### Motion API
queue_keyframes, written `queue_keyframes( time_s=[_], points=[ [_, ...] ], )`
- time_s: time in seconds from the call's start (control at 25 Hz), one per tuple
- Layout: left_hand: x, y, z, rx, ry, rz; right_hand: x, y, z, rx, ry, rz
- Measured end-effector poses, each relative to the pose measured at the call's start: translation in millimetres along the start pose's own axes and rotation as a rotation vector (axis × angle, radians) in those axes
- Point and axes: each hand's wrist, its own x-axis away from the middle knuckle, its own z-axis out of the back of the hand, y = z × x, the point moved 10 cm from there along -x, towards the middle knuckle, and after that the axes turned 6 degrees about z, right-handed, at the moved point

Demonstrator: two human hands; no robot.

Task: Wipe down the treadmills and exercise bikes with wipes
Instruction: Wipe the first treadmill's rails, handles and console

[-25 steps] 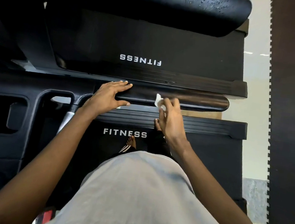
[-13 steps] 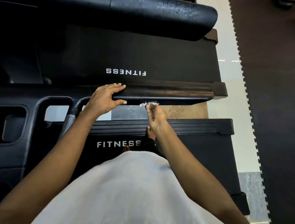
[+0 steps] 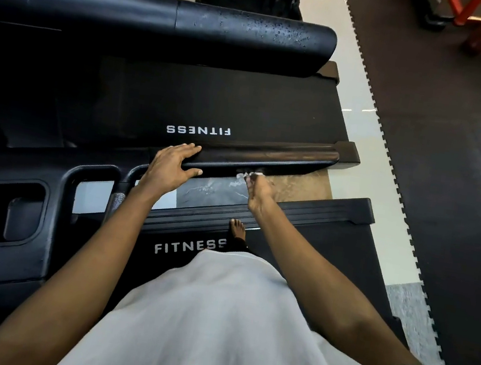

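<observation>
- left hand [image 3: 173, 166] — flat on the handrail [image 3: 267, 156], fingers straight over the top, thumb out along the near edge; bracing, gripping nothing.
- handrail: glossy black, long axis left-right, free end to the right; I'd judge the next stroke runs rightward, away from both hands.
- wipe [image 3: 248, 174] — small crumpled white wad at the rail's near underside, just right of the left hand.
- right hand [image 3: 257, 194]: nearer to it, seems to pinch the wipe; fingertips mostly hidden.

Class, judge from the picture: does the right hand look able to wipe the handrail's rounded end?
Probably yes. The right hand holds the wipe against the handrail; nothing sits between it and the rounded end, and that arm is bent, leaving reach.
</observation>
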Motion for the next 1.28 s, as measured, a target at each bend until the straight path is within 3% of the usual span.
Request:
queue_keyframes(
  time_s=[0.2, 0.32, 0.4, 0.56, 0.72, 0.96, 1.16, 1.28],
  points=[
    [12.9, -13.1, 4.6, 0.028, 0.026, 0.015, 53.6, -52.0, 0.6, 0.383, -0.060, 0.610],
    [24.5, -15.8, 7.0, -0.009, 0.106, 0.013, 87.5, -94.6, -12.9, 0.656, -0.246, 1.000],
    [27.6, -15.9, 5.9, -0.031, 0.118, 0.026, 92.7, -102.4, -31.1, 0.862, -0.360, 1.122],
    [35.9, -19.8, 15.0, -0.034, 0.129, 0.043, 97.9, -88.0, -69.5, 1.105, -0.507, 1.207],
    [53.0, -27.3, 19.7, -0.066, 0.192, 0.031, 124.6, -62.0, -110.2, 1.195, -0.751, 1.248],
    [55.2, -32.7, 22.1, 0.042, 0.264, 0.078, 92.8, -96.2, -96.6, 1.215, -0.567, 1.174],
    [55.5, -30.9, 25.7, 0.069, 0.278, 0.169, 130.5, -59.1, -144.1, 1.330, -0.891, 1.252],
    [81.8, -49.7, 45.5, -0.020, 0.421, 0.336, 98.5, -87.0, -131.7, 1.355, -0.809, 1.224]
  ],
)
